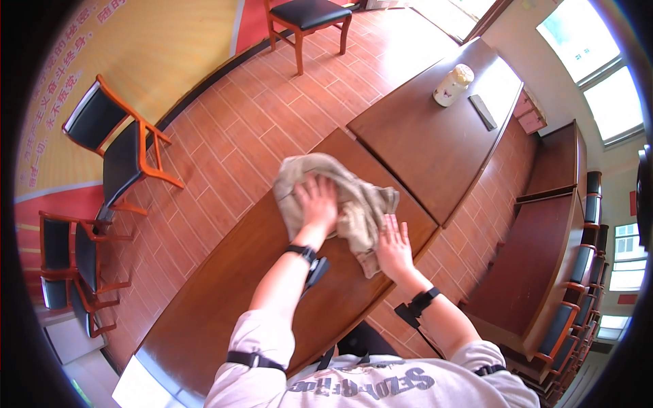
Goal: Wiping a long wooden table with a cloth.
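Grip is nowhere clamped: by the left hand (pixel 317 204), the fingers spread, the cloth (pixel 350 211) is pressed from above, while by the right hand (pixel 394 248), held flat with fingers extended, only its right-hand border seems to be met; whether firm contact is made there cannot be told. The beige-brown cloth is laid in loose folds on the near desk (pixel 231 272), close to the seam where a second desk (pixel 408 136) is met. Its upper left part appears to be carried to the desk's left edge, perhaps past it.

If the left palm were pushed farther that way, the cloth could be dragged over the edge, since it is pinned mainly by pressure. Bare patches could be left under the raised folds, as even contact is prevented by the bunching. A corner could be snagged at the seam if it were swept across. The black device (pixel 316 270) strapped at the left wrist could be knocked on the wood if the forearm were lowered. Little danger is judged to be posed to the jar (pixel 453 85) or the dark flat object (pixel 482 112), both being set well apart on the second desk.
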A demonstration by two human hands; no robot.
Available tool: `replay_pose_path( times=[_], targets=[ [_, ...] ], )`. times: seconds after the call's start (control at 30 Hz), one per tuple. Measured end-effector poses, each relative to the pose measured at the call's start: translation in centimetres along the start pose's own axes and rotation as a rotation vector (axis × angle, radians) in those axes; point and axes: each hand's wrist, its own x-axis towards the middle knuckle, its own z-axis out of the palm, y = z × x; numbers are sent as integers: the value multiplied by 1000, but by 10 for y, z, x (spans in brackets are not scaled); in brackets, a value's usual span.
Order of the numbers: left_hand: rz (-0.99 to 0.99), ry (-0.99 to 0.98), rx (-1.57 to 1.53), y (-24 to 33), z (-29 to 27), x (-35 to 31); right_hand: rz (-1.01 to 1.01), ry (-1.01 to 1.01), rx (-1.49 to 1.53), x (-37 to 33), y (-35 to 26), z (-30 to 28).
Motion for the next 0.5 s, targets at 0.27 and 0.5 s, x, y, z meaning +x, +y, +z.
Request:
replay_pose_path(
  times=[0.27,0.5],
  targets=[
    [263,228,68,69,21,102,122,67,47,25,45,-3],
    [25,153,102,-17,54,-79,-352,46,137,-30,-62,17]
  ],
)
